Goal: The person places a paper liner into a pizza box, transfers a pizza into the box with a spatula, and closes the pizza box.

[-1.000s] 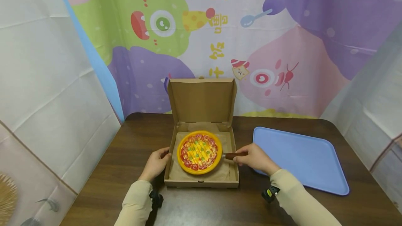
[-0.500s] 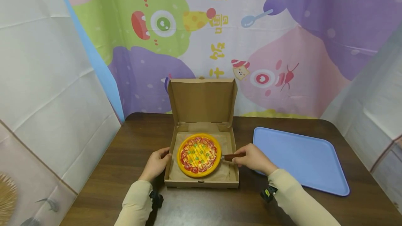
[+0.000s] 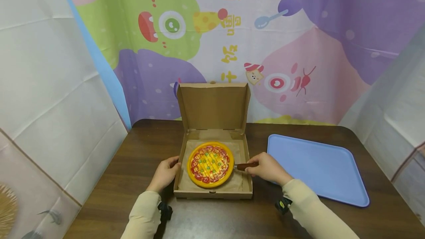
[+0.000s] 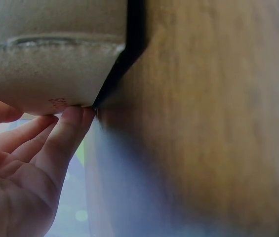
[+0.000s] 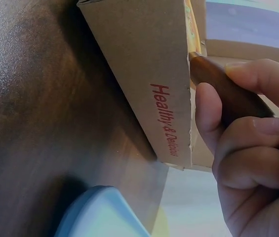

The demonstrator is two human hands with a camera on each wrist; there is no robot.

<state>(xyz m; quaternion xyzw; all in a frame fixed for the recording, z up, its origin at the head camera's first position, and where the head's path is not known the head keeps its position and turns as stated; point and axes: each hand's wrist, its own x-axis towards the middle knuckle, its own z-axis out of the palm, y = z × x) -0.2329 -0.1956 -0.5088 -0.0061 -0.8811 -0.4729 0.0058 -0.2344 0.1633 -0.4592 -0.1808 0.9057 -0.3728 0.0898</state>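
Observation:
A round toy-like pizza [image 3: 210,165] with a yellow rim and red and green toppings lies in an open cardboard pizza box [image 3: 212,194] over brown paper. My right hand [image 3: 268,168] grips the brown handle of a pizza server [image 3: 246,166]; thumb and fingers wrap it above the box's right wall in the right wrist view. Its metal neck runs to the pizza's edge, and any blade is hidden beneath the pizza. At the box's left side, my left hand [image 3: 166,172] rests with fairly straight fingers [image 4: 60,140] against the outer wall.
A blue rectangular tray [image 3: 318,169] lies on the dark wooden table [image 3: 146,143], to the right of the box and partly behind my right hand. The box lid [image 3: 214,107] stands upright at the back, near a cartoon-printed curtain [image 3: 265,47].
The pizza has shifted slightly toward me and turned a little, with the server and right hand drifting slightly left. My left hand and the box have stayed in place.

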